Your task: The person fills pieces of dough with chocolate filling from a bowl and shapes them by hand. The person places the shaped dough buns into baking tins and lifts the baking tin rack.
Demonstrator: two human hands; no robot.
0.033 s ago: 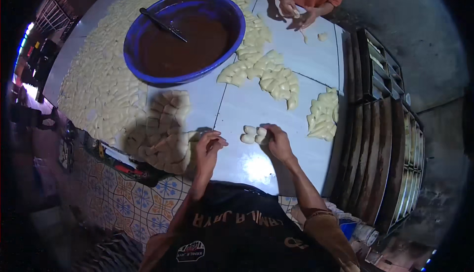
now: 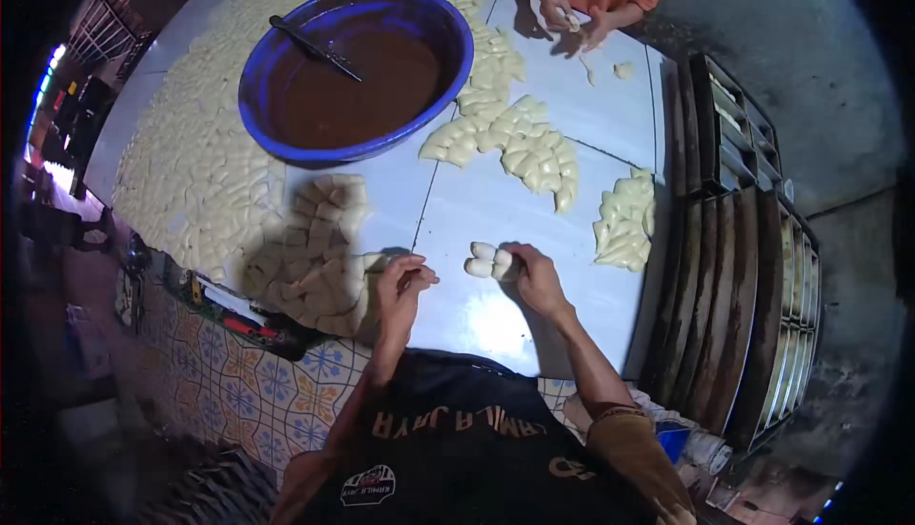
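Observation:
A small cluster of pale dough pieces (image 2: 485,259) lies on the white tabletop (image 2: 457,315) in front of me. My right hand (image 2: 538,279) is at its right side, thumb and fingers closed around the nearest pieces. To the left of the cluster, apart from it, my left hand (image 2: 403,285) hovers with loosely bent fingers and nothing visible in them. Beside that hand, partly in shadow, flattened dough pieces (image 2: 310,258) lie packed edge to edge. More shaped dough pieces (image 2: 538,158) rest farther off, and another group (image 2: 624,225) sits at the right.
A large blue basin (image 2: 250,134) of brown filling, with a dark-handled utensil (image 2: 315,49) in it, stands at the far left. Across the table a co-worker's hands (image 2: 572,25) handle dough. Stacked wooden trays (image 2: 710,306) line the right edge.
The dough pieces under my right hand sit slightly closer together, and its fingers have shifted a little. The co-worker's hands have moved slightly. My left hand stays in place.

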